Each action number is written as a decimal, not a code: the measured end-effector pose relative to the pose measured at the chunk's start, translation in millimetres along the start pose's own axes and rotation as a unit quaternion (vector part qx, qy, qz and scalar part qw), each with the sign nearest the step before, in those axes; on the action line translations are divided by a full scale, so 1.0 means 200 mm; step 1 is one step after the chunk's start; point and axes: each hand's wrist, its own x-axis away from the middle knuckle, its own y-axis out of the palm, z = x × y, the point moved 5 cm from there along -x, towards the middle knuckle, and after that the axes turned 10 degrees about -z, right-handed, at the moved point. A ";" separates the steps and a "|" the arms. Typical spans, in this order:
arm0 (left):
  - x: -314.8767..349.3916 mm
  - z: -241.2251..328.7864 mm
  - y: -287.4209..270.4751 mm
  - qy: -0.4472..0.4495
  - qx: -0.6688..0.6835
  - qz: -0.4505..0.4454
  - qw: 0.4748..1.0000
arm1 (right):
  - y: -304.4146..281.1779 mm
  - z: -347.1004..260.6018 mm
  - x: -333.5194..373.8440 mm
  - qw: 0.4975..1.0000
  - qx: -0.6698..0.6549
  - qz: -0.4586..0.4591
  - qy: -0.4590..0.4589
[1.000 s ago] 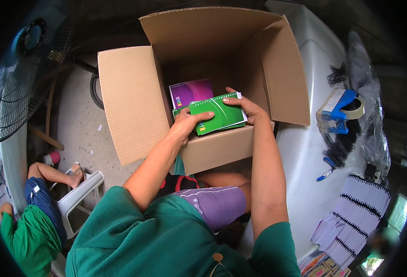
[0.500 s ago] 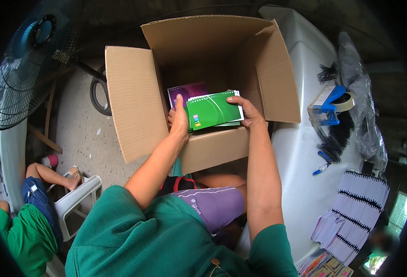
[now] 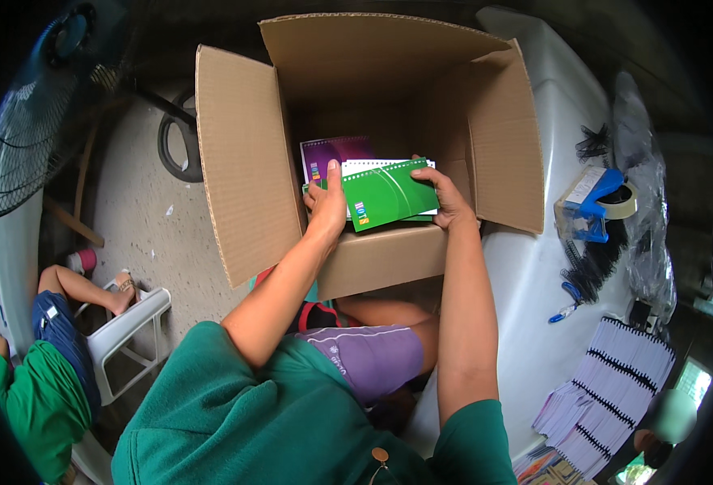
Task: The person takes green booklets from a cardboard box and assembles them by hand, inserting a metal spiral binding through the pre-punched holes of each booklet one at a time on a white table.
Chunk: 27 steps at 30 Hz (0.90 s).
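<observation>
Two hands grip one green spiral notebook (image 3: 390, 194) inside the open cardboard box (image 3: 243, 162). Left hand (image 3: 326, 208) clasps its near-left corner, thumb up along the edge. Right hand (image 3: 447, 198) holds the right edge, fingers curled over it. Notebook lies tilted between both hands, over a purple notebook (image 3: 336, 152) deeper in the box. Blue tape dispenser (image 3: 595, 202) sits well apart on the white table (image 3: 526, 307) at right.

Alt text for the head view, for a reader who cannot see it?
Seen from above, a left hand and right hand hold a green spiral-bound notebook inside an open brown cardboard box, over a purple notebook. A blue tape dispenser sits to the right.
</observation>
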 end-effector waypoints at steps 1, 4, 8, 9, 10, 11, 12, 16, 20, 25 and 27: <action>-0.01 0.00 0.00 0.002 -0.003 -0.013 1.000 | 0.00 0.00 -0.01 1.000 0.001 0.003 -0.003; 0.00 0.01 0.03 0.032 -0.019 -0.052 0.998 | -0.01 0.00 -0.02 1.000 0.017 -0.015 0.009; 0.05 0.06 0.11 0.090 0.091 -0.230 0.965 | -0.02 -0.01 -0.01 1.000 0.027 0.015 0.007; 0.06 0.06 0.12 0.100 0.105 -0.201 0.969 | 0.01 -0.02 0.02 1.000 0.022 0.016 0.009; 0.03 0.03 0.09 0.098 0.075 -0.151 0.981 | 0.01 -0.01 0.02 1.000 0.023 0.012 0.010; -0.02 -0.01 0.06 0.095 0.045 -0.101 0.989 | 0.00 0.00 0.02 1.000 0.025 0.009 0.011; 0.03 0.03 0.02 0.065 -0.001 -0.029 0.997 | -0.01 0.01 0.01 1.000 0.025 0.006 0.010; -0.02 -0.01 0.03 -0.041 0.016 0.005 0.999 | -0.01 0.01 0.00 0.999 0.033 0.000 0.016; -0.03 0.05 0.10 0.071 0.224 -0.197 0.952 | 0.03 -0.02 -0.01 0.998 0.053 -0.014 0.035; 0.13 0.19 0.10 0.079 0.271 -0.204 0.938 | 0.01 0.01 -0.04 0.992 0.051 -0.050 0.104; 0.12 0.19 0.12 0.075 0.260 -0.226 0.936 | -0.01 0.02 -0.05 0.995 0.056 -0.028 0.084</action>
